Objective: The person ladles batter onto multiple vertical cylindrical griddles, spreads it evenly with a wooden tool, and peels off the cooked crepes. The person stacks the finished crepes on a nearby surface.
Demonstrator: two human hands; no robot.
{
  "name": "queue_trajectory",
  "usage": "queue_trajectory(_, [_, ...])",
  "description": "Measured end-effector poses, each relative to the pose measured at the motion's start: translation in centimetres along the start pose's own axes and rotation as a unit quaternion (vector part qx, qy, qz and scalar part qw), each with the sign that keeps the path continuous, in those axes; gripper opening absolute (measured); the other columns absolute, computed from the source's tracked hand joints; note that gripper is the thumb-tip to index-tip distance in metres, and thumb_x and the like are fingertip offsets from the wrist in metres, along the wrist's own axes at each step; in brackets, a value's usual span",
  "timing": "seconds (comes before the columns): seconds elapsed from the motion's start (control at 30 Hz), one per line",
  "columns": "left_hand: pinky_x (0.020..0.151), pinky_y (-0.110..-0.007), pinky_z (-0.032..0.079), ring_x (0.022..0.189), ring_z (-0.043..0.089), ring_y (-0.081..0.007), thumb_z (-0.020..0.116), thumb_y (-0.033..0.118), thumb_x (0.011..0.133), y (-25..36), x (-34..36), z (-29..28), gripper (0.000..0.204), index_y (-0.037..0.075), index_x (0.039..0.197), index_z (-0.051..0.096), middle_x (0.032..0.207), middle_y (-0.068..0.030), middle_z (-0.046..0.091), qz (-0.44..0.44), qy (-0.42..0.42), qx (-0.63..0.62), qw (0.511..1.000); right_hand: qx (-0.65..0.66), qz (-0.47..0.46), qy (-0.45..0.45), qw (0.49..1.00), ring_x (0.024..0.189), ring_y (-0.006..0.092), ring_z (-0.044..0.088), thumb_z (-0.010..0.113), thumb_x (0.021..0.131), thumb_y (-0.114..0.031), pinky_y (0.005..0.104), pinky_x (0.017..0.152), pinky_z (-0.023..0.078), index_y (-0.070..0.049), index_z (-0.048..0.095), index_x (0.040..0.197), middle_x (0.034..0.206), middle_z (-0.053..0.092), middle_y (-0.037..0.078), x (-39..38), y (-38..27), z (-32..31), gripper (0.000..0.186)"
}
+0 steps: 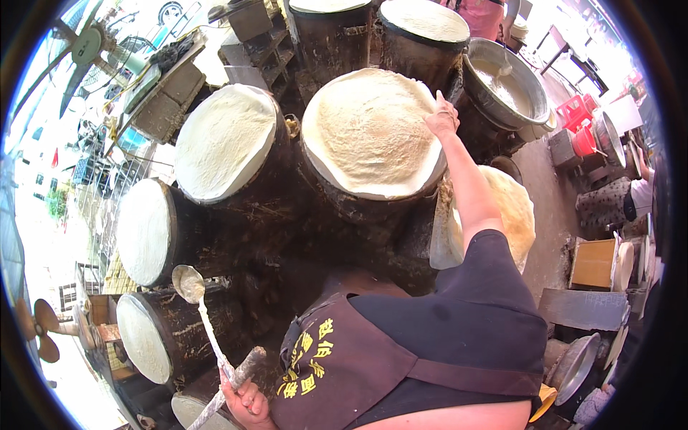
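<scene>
My left hand [247,405], low in the picture, is closed around the handle of a batter-coated metal ladle [190,285]. A thick, crusted stick [236,376] crosses at the same hand; whether my fingers also grip it is hard to see. My right arm reaches forward and to the right. At the right edge of a large, thin round flatbread [373,129], my right hand [443,118] has its fingers bent onto the rim. The flatbread is browned in the middle, with a pale border, and covers a drum-shaped stove. Part of that grip is hidden.
More drum stoves topped with pale batter rounds [226,143] curve around me at left and ahead. A metal pot of batter [509,86] stands at far right. Cooked flatbreads [509,208] lie beside my right arm. A fan [86,46] is at upper left; another person [480,18] stands beyond.
</scene>
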State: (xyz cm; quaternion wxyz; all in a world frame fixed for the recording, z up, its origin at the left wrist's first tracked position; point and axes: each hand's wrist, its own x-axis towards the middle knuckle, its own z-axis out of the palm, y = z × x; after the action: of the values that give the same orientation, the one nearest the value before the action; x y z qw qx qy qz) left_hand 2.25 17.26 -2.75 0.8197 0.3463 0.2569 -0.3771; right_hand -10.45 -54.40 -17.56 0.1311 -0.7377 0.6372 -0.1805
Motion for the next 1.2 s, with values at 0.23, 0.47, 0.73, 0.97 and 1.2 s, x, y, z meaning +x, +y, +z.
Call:
queue_trajectory(0.23, [0.030,-0.023,0.037,0.050,0.042,-0.0110,0.040,0.037,0.101,0.3,3.3,2.0,0.040,0.020,0.137,0.037,0.072,-0.0038,0.044,-0.028,-0.019,-0.047,0.998,0.006,0.039,-0.009,0.999,0.112,0.0305,0.060,0.056,0.083,-0.024,0.0420,0.093,0.048,-0.017,0.066,0.111,0.118,0.064,0.013,4.9,0.0,0.9,0.030])
queue_trajectory(0.47, [0.026,-0.022,0.035,0.044,0.040,-0.0069,0.043,0.041,0.100,0.2,3.8,1.8,0.040,0.019,0.133,0.045,0.070,-0.0014,0.042,-0.009,-0.025,0.001,1.000,0.082,-0.159,-0.043,0.983,0.095,0.0309,0.065,0.058,0.080,-0.029,0.0388,0.085,0.050,-0.011,0.071,0.095,0.096,0.069,0.012,2.1,-3.0,-6.9,0.027])
queue_trajectory(0.73, [0.028,-0.021,0.035,0.048,0.039,-0.0080,0.042,0.030,0.101,-0.6,0.7,0.6,0.046,0.029,0.146,0.030,0.071,-0.0041,0.043,-0.018,-0.104,0.028,0.994,0.286,-0.127,-0.046,0.948,0.065,0.0124,0.060,0.060,0.089,-0.024,0.0305,0.059,0.051,-0.009,0.069,0.081,0.072,0.066,0.002,-6.0,-6.2,-16.8,0.019])
queue_trajectory(0.97, [0.026,-0.019,0.030,0.042,0.032,-0.0050,0.045,0.025,0.100,-2.6,-1.6,-0.4,0.048,0.027,0.146,0.029,0.064,-0.0011,0.040,-0.034,-0.114,0.110,0.987,0.112,-0.094,0.097,0.984,0.075,0.0159,0.062,0.063,0.085,-0.022,0.0304,0.073,0.049,-0.008,0.071,0.090,0.083,0.070,0.005,-7.6,9.0,-24.4,0.017])
queue_trajectory(1.2, [0.026,-0.018,0.031,0.043,0.032,-0.0046,0.046,0.024,0.100,-4.6,-2.2,-2.0,0.048,0.025,0.146,0.030,0.064,-0.0005,0.038,-0.098,-0.133,0.127,0.978,-0.054,-0.174,0.214,0.960,0.076,0.0234,0.069,0.059,0.088,-0.033,0.0354,0.070,0.053,-0.016,0.072,0.094,0.082,0.071,0.010,-13.6,15.6,-35.4,0.021])
